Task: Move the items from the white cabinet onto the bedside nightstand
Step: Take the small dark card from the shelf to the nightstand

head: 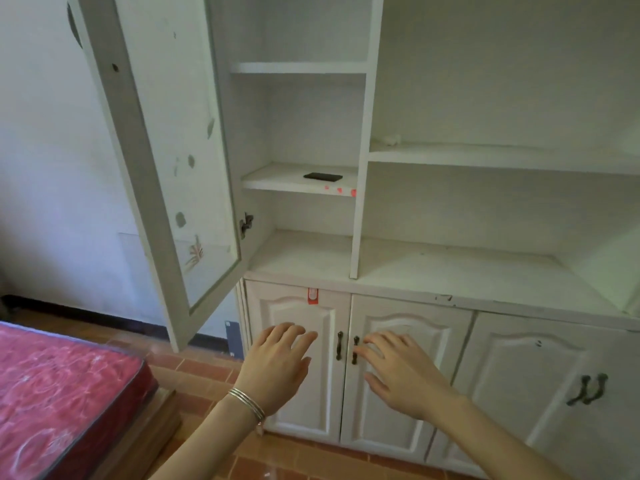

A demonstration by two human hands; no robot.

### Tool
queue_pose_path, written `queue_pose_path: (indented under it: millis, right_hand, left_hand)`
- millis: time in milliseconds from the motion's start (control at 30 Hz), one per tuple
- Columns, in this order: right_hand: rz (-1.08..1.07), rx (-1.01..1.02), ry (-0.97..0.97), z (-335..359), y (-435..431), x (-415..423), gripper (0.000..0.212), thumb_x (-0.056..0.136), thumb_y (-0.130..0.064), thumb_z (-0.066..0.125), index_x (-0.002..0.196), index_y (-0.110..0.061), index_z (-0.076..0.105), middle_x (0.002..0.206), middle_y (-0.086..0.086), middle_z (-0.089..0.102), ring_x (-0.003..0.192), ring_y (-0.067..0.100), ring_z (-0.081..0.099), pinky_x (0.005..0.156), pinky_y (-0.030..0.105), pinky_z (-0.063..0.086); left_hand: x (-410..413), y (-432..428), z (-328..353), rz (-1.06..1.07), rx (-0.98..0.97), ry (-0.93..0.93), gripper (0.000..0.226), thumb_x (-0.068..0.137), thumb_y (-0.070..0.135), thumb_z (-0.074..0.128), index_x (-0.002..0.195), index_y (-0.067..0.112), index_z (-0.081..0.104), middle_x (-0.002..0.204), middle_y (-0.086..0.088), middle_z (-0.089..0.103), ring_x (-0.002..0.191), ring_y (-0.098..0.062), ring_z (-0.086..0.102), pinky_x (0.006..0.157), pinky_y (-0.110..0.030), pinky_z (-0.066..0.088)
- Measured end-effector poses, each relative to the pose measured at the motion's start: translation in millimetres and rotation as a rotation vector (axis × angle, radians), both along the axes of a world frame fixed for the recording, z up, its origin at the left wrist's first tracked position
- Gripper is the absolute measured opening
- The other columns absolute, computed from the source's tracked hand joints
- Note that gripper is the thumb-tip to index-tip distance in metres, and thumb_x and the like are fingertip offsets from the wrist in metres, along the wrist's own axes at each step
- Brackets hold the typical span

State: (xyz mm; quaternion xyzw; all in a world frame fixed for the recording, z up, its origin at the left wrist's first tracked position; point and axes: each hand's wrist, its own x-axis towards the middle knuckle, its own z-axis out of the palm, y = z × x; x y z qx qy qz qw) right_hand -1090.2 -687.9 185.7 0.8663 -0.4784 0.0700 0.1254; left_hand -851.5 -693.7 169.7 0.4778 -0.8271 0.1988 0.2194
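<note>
a: both hands out front here, left hand and right hand, low down, below and right of the open door. fingers spread and straight on both, holding nothing.

b: and the prize? one flat black slab, lying on the shelf just right of the door, well above the hands. there's a small white scrap on a shelf further right of the door. can't tell what it is.

a: the hands are in front of the two lower handles, though. the right fingertips overlap one handle. touching or not, can't tell.

b: that's my worry. if they pull the lower doors open, the slab gets left up there. i'd judge the move hasn't started.

a: next risk is the door itself. it hangs wide, bottom corner just above the left hand. a quick lift to the shelf could knock the wrist or bracelet on its edge.

b: and the slab looks thin, flat on the shelf. hard to get fingers under. it may slide back toward the cabinet wall instead of coming up.

a: nightstand?

b: not in view. only the bed, left of the door. so i'd expect a turn with the slab in hand, right past that door. that's the spot to clip it and drop it.
</note>
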Motion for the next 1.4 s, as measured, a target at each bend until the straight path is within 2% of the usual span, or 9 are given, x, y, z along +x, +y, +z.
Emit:
queue_pose_path:
  millis: [100, 267, 433, 833, 933, 1033, 1200, 1300, 1400]
  right_hand:
    - [0.043, 0.092, -0.004, 0, -26, -11, 0.057, 0.084, -0.046, 0.019, 0.13, -0.022, 0.044, 0.133, -0.001, 0.048, 0.122, 0.019, 0.044, 0.098, 0.036, 0.037]
    - [0.095, 0.108, -0.047, -2, -74, -22, 0.06, 0.083, -0.046, 0.016, 0.131, -0.022, 0.043, 0.135, 0.001, 0.045, 0.124, 0.021, 0.041, 0.1, 0.036, 0.033]
    - [0.073, 0.017, -0.058, -3, -130, -19, 0.037, 0.082, -0.042, 0.038, 0.111, -0.027, 0.055, 0.11, -0.005, 0.061, 0.099, 0.015, 0.058, 0.078, 0.03, 0.049]
    - [0.064, -0.2, -0.061, 63, -285, -3, 0.037, 0.082, -0.039, 0.038, 0.11, -0.023, 0.056, 0.11, 0.0, 0.062, 0.099, 0.019, 0.059, 0.074, 0.032, 0.051]
    - [0.057, -0.255, -0.049, 77, -311, 4, 0.037, 0.083, -0.039, 0.037, 0.109, -0.022, 0.057, 0.11, -0.001, 0.061, 0.1, 0.019, 0.059, 0.076, 0.031, 0.051]
    - [0.07, -0.27, -0.081, 84, -332, 5, 0.038, 0.084, -0.038, 0.036, 0.112, -0.023, 0.055, 0.115, -0.001, 0.06, 0.105, 0.018, 0.056, 0.081, 0.032, 0.049]
    - [0.095, -0.296, -0.068, 95, -364, -1, 0.036, 0.081, -0.035, 0.038, 0.11, -0.022, 0.057, 0.113, 0.0, 0.06, 0.103, 0.02, 0.057, 0.077, 0.031, 0.051]
    - [0.104, -0.308, -0.076, 100, -381, -7, 0.037, 0.08, -0.037, 0.039, 0.111, -0.024, 0.055, 0.114, -0.001, 0.06, 0.103, 0.017, 0.057, 0.076, 0.029, 0.052]
    - [0.105, -0.306, -0.076, 104, -393, -11, 0.036, 0.078, -0.037, 0.043, 0.11, -0.026, 0.054, 0.114, -0.003, 0.059, 0.1, 0.013, 0.057, 0.071, 0.024, 0.051]
  left_hand:
    - [-9, -23, -1, 0.014, 0.006, 0.006, 0.047, 0.065, 0.032, 0.079, 0.109, 0.023, 0.063, 0.1, 0.004, 0.068, 0.094, -0.016, 0.065, 0.08, -0.034, 0.053]
    - [-15, -67, 1, 0.033, -0.007, -0.001, 0.047, 0.063, 0.029, 0.081, 0.107, 0.021, 0.065, 0.098, 0.003, 0.068, 0.091, -0.017, 0.065, 0.078, -0.034, 0.053]
    - [-18, -116, 4, 0.055, -0.003, -0.019, 0.046, 0.065, 0.029, 0.079, 0.108, 0.021, 0.064, 0.098, 0.003, 0.067, 0.092, -0.019, 0.064, 0.078, -0.035, 0.053]
    - [-5, -287, 71, 0.039, -0.127, 0.031, 0.042, 0.071, 0.026, 0.075, 0.11, 0.017, 0.062, 0.106, -0.003, 0.065, 0.094, -0.024, 0.063, 0.076, -0.036, 0.052]
    - [-1, -323, 91, 0.043, -0.185, 0.036, 0.036, 0.081, 0.031, 0.06, 0.114, 0.017, 0.059, 0.111, -0.005, 0.063, 0.099, -0.026, 0.061, 0.08, -0.037, 0.05]
    - [-3, -356, 116, 0.041, -0.163, 0.076, 0.045, 0.086, 0.04, 0.039, 0.119, 0.016, 0.057, 0.119, -0.005, 0.06, 0.108, -0.025, 0.056, 0.087, -0.038, 0.046]
    - [-13, -414, 150, 0.031, -0.173, 0.079, 0.051, 0.09, 0.044, 0.032, 0.117, 0.011, 0.06, 0.114, -0.007, 0.063, 0.108, -0.027, 0.057, 0.091, -0.038, 0.042]
    - [-13, -447, 164, 0.083, -0.091, 0.07, 0.063, 0.088, 0.049, 0.018, 0.121, 0.012, 0.057, 0.122, -0.006, 0.06, 0.114, -0.026, 0.053, 0.097, -0.038, 0.037]
    - [-16, -476, 169, 0.094, 0.075, -0.007, 0.066, 0.09, 0.054, 0.009, 0.137, 0.021, 0.041, 0.142, 0.003, 0.044, 0.131, -0.015, 0.035, 0.105, -0.033, 0.022]
